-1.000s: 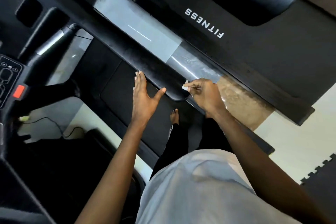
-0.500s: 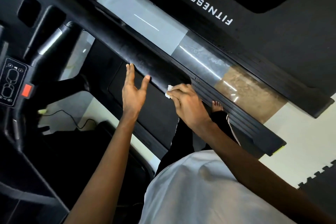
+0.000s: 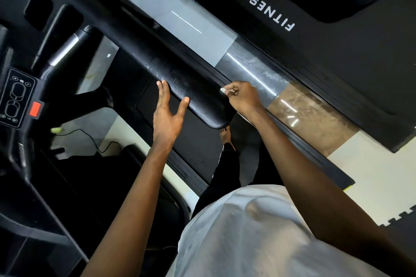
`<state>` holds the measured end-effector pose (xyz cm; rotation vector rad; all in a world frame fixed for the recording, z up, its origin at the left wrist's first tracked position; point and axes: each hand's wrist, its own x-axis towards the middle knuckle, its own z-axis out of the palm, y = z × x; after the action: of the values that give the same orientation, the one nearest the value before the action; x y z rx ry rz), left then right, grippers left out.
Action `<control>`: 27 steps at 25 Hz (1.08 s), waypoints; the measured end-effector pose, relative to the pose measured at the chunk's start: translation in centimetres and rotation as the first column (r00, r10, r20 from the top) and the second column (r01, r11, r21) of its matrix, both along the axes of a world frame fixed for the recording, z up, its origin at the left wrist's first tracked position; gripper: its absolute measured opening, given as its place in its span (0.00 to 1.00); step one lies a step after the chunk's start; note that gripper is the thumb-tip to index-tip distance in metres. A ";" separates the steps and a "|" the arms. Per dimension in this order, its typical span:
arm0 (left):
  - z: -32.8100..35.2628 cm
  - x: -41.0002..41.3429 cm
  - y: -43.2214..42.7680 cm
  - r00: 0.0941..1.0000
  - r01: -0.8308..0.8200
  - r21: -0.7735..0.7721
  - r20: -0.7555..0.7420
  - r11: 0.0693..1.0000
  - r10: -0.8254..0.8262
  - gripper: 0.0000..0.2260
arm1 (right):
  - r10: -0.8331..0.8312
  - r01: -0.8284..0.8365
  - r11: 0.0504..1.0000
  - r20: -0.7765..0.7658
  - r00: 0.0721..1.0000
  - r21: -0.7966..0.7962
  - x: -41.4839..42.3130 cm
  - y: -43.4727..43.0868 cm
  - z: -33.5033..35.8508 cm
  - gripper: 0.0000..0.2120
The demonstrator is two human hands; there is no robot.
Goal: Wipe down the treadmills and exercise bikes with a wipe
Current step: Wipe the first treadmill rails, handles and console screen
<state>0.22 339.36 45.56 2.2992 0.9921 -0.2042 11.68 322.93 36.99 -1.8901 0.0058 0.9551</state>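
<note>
Head view, looking steeply down: the person stands on a treadmill deck [image 3: 198, 141], one bare foot [image 3: 226, 136] visible below the rounded end of the black padded handrail [image 3: 157, 60], which runs diagonally from upper left to centre. The left hand [image 3: 167, 112] is open, fingers straight and together, thumb spread; the fingertips and thumb tip touch the near edge of the handrail, with nothing held. The right hand [image 3: 244, 98] is closed in a pinch, fingers curled around a small white wipe [image 3: 224, 90]. Only a small corner of the wipe shows past the fingertips. The wipe sits at the far edge of the handrail, close to its rounded end; whether it presses on the surface or is just beside it cannot be told. The handrail surface between the two hands shows pale streaks and a dull sheen. At the left edge, a control pad [image 3: 16, 96] with a red button [image 3: 37, 108] is mounted on the console frame. A thin black cable [image 3: 90, 139] lies on the pale floor beneath. A neighbouring treadmill [image 3: 337, 63], lettered FITNESS, lies beyond the handrail at upper right. A white shirt [image 3: 247, 231] fills the lower centre.
</note>
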 end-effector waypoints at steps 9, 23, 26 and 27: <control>0.2 -0.4 0.7 1.000 -0.005 -0.012 0.028 1.000 0.006 0.33 | -0.009 0.010 0.997 -0.017 1.000 0.074 1.3 1.1 0.2 0.05; -0.7 -1.3 3.6 0.987 0.071 -0.004 0.147 0.997 -0.069 0.26 | 0.008 -0.084 0.985 0.449 0.893 0.149 -2.8 2.9 3.8 0.12; -1.2 -1.2 4.6 0.971 0.030 0.001 0.239 1.000 -0.029 0.24 | -0.050 0.017 0.993 0.285 0.957 0.118 -2.3 2.9 3.5 0.14; -1.4 -1.0 5.0 0.968 0.035 0.016 0.247 0.999 -0.038 0.24 | -0.041 0.013 0.994 0.276 0.960 0.104 -2.5 3.2 3.5 0.13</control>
<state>-0.79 344.40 44.18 2.2861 0.8261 0.0729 9.21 326.13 40.53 -1.9094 -0.1809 0.6515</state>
